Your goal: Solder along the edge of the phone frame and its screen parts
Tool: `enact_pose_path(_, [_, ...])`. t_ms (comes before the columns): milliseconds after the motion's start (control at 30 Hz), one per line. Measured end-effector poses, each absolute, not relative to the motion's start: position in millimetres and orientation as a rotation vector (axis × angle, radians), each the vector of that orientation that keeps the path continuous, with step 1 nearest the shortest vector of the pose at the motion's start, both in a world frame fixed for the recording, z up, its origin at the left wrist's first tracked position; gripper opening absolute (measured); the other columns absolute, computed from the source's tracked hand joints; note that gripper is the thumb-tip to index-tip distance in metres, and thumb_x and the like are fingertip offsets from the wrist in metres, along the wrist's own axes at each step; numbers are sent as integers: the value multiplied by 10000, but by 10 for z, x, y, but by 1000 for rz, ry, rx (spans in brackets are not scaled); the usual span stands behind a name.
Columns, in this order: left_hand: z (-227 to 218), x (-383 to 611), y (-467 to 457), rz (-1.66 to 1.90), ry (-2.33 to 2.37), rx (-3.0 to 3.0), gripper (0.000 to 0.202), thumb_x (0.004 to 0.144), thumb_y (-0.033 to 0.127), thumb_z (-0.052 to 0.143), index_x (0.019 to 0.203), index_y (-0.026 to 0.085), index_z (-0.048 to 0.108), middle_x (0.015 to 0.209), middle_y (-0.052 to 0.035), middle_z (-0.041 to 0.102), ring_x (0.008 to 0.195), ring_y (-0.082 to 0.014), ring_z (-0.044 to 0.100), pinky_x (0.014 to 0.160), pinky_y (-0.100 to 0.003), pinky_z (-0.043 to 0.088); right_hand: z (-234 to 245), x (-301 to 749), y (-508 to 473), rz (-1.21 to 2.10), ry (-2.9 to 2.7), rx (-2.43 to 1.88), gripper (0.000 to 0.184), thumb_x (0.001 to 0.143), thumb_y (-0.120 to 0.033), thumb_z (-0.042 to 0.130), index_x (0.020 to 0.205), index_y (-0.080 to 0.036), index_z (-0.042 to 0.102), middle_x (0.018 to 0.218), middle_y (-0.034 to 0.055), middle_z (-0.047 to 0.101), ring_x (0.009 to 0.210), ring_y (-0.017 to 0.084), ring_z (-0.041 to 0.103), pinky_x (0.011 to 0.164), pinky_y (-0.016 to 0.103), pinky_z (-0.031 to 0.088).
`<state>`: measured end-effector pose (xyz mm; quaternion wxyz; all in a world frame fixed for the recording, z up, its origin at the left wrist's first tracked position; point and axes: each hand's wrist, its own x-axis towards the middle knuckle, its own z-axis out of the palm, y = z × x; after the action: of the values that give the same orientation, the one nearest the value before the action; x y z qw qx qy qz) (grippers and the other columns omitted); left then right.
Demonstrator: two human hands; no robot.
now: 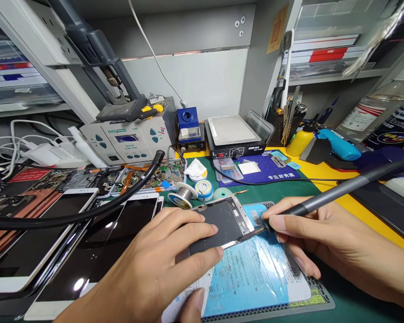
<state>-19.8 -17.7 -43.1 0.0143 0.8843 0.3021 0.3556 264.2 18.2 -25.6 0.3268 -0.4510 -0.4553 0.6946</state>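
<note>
A dark phone screen panel point(218, 224), its back side up with a metal strip and small contacts at one end, lies on a blue and white printed sheet point(252, 273). My left hand point(161, 264) rests over it, fingers spread and fingertips pressed on the panel and its near edge; the thumb is lower, beside it. Between thumb and fingers, my right hand point(299, 229) pinches a black and grey pen-like tool point(323, 197). Its thin, flat metal tip reaches left along the panel's near edge, close to my left index fingertip.
Several phones point(63, 215) lie left, crossed by a thick black hose point(121, 206). Behind are a solder spool point(183, 195), a tray of circuit boards point(161, 175), a hot-air station point(131, 139) and a heating plate point(235, 130). A yellow bottle point(299, 139) stands back right.
</note>
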Motion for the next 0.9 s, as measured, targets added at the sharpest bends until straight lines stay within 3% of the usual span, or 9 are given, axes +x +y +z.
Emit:
enact_pose_path(400, [-447, -197, -160, 1133, 942, 2748, 374, 899, 72, 477, 1145, 184, 736, 1216, -71, 712, 1179, -231, 608, 997, -442, 509, -298, 2683, 166, 1818, -1136, -1165, 342, 737, -512, 979, 828, -218, 831, 414, 3, 627, 363, 118, 516, 393, 166, 453])
enact_pose_path(667, [-435, -178, -154, 1152, 941, 2747, 380, 890, 63, 484, 1139, 189, 742, 1183, -73, 742, 1140, -232, 625, 960, -438, 531, -333, 2732, 129, 1712, -1362, -1217, 458, 849, -619, 882, 1008, -205, 767, 460, -6, 658, 390, 139, 567, 398, 189, 441])
enact_pose_path(900, [-448, -185, -153, 1151, 929, 2742, 378, 888, 70, 490, 1140, 187, 748, 1182, -75, 739, 1144, -233, 622, 969, -433, 525, -361, 2722, 136, 1782, -1275, -1131, 409, 871, -559, 899, 1004, -204, 744, 476, -16, 662, 408, 124, 573, 410, 176, 434])
